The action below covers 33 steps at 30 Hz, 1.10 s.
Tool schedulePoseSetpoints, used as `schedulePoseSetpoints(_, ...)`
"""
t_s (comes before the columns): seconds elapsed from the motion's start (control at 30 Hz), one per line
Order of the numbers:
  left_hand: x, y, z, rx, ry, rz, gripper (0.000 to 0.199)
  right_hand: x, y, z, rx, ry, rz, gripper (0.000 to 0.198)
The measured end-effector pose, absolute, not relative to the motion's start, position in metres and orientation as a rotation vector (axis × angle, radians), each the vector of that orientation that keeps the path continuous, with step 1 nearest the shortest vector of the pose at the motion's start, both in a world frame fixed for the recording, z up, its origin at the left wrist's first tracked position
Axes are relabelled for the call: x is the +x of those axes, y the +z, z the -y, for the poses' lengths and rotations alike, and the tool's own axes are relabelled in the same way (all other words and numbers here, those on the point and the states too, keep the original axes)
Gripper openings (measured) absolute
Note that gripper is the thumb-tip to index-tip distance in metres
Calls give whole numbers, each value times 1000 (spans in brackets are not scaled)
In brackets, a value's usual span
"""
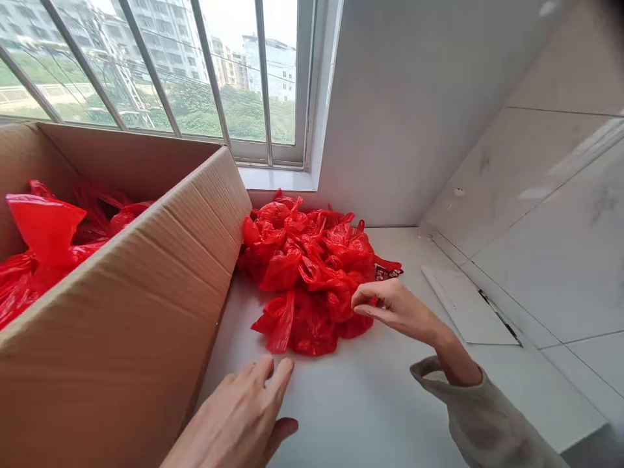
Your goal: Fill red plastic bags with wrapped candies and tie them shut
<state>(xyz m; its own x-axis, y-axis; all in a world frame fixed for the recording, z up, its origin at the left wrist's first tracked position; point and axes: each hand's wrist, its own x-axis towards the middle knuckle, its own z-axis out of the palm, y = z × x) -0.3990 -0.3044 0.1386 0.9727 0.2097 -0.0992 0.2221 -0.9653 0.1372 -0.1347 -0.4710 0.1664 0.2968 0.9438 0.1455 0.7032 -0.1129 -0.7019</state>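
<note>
A heap of knotted red plastic bags (312,260) lies on the white surface beside the cardboard box. My right hand (392,309) is at the heap's right front side, thumb and fingers curled into a pinch. Red plastic shows behind its fingertips; whether they grip any of it I cannot make out. My left hand (244,403) is just in front of the heap, palm down, with its fingers apart and nothing held. The nearest red bag (312,325) sits beyond its fingertips. At the heap's right edge a dark printed packet (387,272) peeks out.
On the left stands a large open cardboard box (160,279) with more red bags (46,227) inside. A barred window (195,71) is behind it. A flat white panel (468,305) lies on the white surface (351,409) near the tiled wall (550,208) at right.
</note>
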Motion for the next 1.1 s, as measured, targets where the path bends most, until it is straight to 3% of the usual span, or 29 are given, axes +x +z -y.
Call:
schedulePoseSetpoints(0.13,-396,118,295,2999,80,-346,54,-166,118,466,-1903,443,1616,10)
schedulePoseSetpoints(0.23,-370,127,303,2923,-111,-370,42,-182,93,453,-2166,220,1713,38)
schedulePoseSetpoints(0.3,-344,138,310,2872,-207,-383,26,-187,81,448,-2310,119,1727,45)
schedulePoseSetpoints(0.47,-303,138,296,2826,-269,-549,15,-179,62,466,-2318,114,1768,26)
schedulePoseSetpoints(0.6,-302,120,272,2823,-232,-707,31,-157,56,492,-2274,117,1684,15)
schedulePoseSetpoints(0.7,-305,117,263,2850,-195,-712,33,-141,54,497,-2211,74,1460,7)
schedulePoseSetpoints(0.9,-290,131,278,2944,-67,-467,8,-131,47,462,-2138,-9,1347,35)
schedulePoseSetpoints(1.03,-271,124,295,2986,25,-315,10,-130,36,439,-2182,-54,1405,36)
schedulePoseSetpoints(1.1,-265,113,297,3023,39,-353,21,-127,29,433,-2197,-75,1429,33)
